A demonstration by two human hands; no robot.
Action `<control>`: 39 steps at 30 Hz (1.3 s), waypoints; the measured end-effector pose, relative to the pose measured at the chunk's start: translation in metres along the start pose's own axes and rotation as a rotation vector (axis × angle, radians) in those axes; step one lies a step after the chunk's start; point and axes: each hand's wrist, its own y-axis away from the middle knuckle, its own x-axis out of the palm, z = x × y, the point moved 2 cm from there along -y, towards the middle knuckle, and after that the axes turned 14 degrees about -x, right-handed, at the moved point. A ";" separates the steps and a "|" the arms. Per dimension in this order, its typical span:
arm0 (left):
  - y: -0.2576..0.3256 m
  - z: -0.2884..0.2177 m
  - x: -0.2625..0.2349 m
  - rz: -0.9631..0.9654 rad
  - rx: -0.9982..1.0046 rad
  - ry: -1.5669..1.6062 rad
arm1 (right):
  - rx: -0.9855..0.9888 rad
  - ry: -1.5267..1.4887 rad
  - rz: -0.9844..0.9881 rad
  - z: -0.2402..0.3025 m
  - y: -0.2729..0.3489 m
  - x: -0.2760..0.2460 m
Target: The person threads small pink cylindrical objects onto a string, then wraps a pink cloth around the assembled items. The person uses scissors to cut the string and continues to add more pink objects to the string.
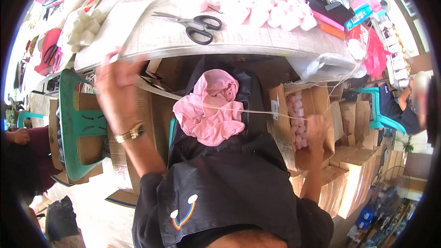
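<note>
My left hand [115, 85] is raised near the table edge, its fingers closed on a thin pale strip [220, 106]. The strip runs taut across my lap to my right hand [317, 129], a fist at the opening of a cardboard box [281, 124] with small pink pieces [297, 126] inside. A crumpled pink cloth [212, 109] lies on my black-clothed lap, under the strip. A gold watch sits on my left wrist.
The table [161, 41] ahead carries black-handled scissors [195, 24], a heap of pink pieces [257, 0] and white pieces [82, 26]. A green plastic chair [76, 124] with cardboard stands at my left. More boxes stack at the right. Other people sit at the far left and far right.
</note>
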 end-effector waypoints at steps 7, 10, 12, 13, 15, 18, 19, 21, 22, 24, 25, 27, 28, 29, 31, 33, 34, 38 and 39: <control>0.022 -0.007 -0.074 -0.488 0.284 -1.538 | -0.017 0.014 -0.121 -0.004 -0.041 -0.023; 0.047 0.030 -0.045 -0.220 0.050 -1.824 | -0.232 -0.171 -0.177 0.065 -0.095 -0.048; 0.057 0.052 -0.004 0.061 0.267 -1.630 | -0.375 -0.328 -0.264 0.116 -0.125 -0.065; 0.060 0.064 0.016 0.120 0.276 -1.606 | -0.415 -0.377 -0.237 0.134 -0.135 -0.074; 0.063 0.082 0.049 0.379 0.126 -1.299 | -0.518 -0.406 -0.233 0.160 -0.158 -0.083; 0.074 0.100 0.072 0.545 0.062 -1.018 | -0.579 -0.484 -0.197 0.177 -0.176 -0.088; 0.073 0.102 0.071 0.584 0.107 -0.979 | -0.600 -0.520 -0.187 0.180 -0.178 -0.088; 0.073 0.107 0.057 0.645 -0.035 -1.117 | -0.682 -0.640 -0.088 0.180 -0.178 -0.087; 0.072 0.107 0.047 0.690 -0.130 -1.193 | -0.712 -0.685 -0.015 0.178 -0.177 -0.088; 0.069 0.100 0.029 0.543 -0.002 -1.186 | -0.534 -0.935 0.026 0.169 -0.173 -0.089; 0.064 0.094 0.016 0.483 -0.034 -1.215 | -0.417 -0.981 0.084 0.161 -0.171 -0.090; 0.060 0.085 -0.004 0.360 -0.016 -1.324 | -0.256 -1.033 0.148 0.147 -0.166 -0.092; 0.060 0.083 -0.011 0.373 -0.096 -1.337 | -0.213 -1.044 0.157 0.143 -0.163 -0.093; 0.062 0.082 -0.016 0.370 -0.145 -1.337 | -0.094 -1.021 0.209 0.141 -0.162 -0.091; 0.065 0.083 -0.022 0.395 -0.229 -1.440 | -0.286 -0.997 0.095 0.148 -0.162 -0.091; 0.068 0.085 -0.022 0.388 -0.149 -1.461 | -0.369 -0.989 0.008 0.163 -0.166 -0.086; 0.069 0.086 -0.019 0.383 -0.097 -1.463 | -0.342 -0.987 -0.061 0.170 -0.168 -0.083; 0.073 0.084 -0.008 0.553 0.016 -1.478 | -0.419 -0.900 -0.109 0.191 -0.181 -0.073; 0.073 0.083 -0.004 0.574 0.046 -1.485 | -0.465 -0.858 -0.093 0.192 -0.183 -0.072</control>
